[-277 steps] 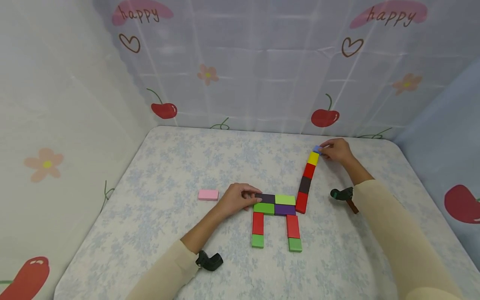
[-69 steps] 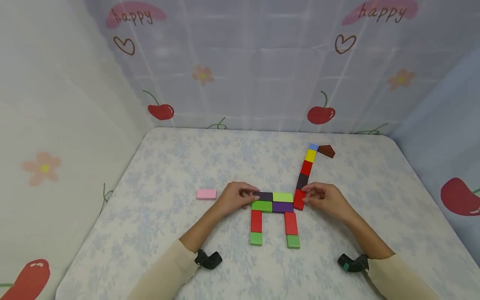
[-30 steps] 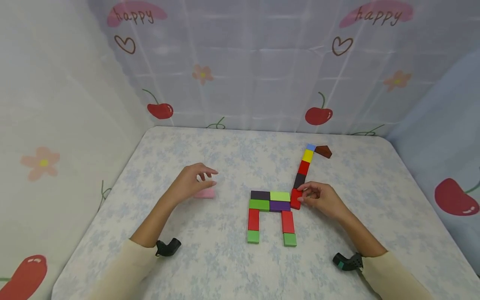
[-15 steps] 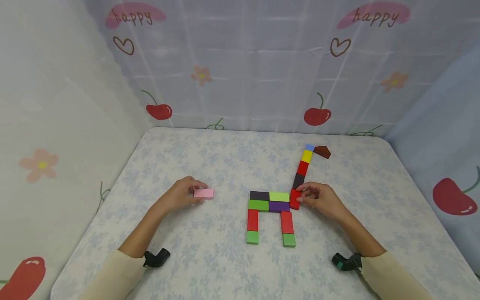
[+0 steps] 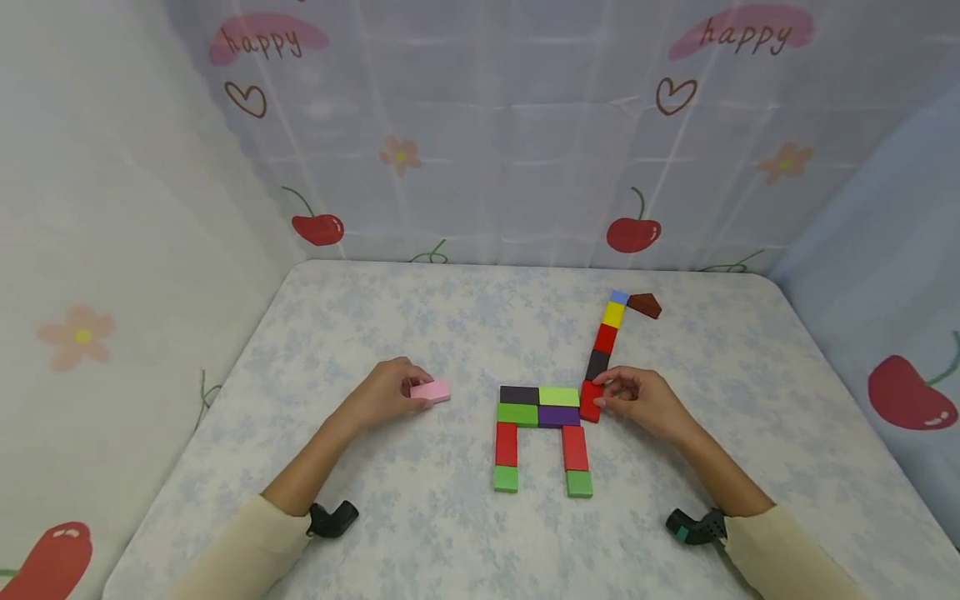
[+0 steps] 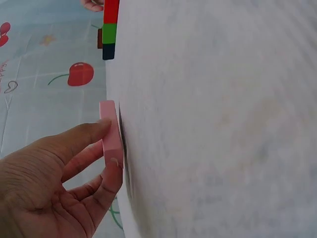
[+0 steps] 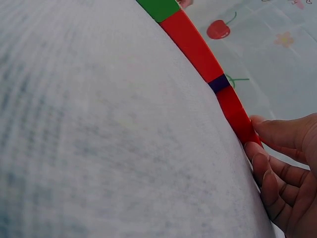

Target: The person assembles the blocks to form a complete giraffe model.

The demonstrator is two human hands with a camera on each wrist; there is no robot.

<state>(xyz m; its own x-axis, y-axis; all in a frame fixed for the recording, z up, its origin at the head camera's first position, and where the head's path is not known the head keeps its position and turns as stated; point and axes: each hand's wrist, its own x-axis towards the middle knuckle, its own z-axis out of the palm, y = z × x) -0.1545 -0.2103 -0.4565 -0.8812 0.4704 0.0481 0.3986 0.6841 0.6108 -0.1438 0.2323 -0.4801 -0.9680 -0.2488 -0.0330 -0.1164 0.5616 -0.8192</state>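
Observation:
My left hand pinches a pink block between thumb and fingers. In the left wrist view the pink block stands slightly off the tablecloth, with a dark shadow beside it. My right hand pinches the right side of a red block, the lowest in a slanting row. Above that come a black block, another red, a yellow and a small blue one. A brown five-sided block touches the blue one. Left of the row lie black, lime, green and purple blocks in two rows.
Below the two rows stand two columns, each a red block over a green block. All lie flat on a white-and-blue patterned tablecloth. Printed curtains close off the back and sides.
My left hand has left the black block, moved left, taken hold of the pink block and brought it slightly right, tilting it. The right hand stays at the red block.

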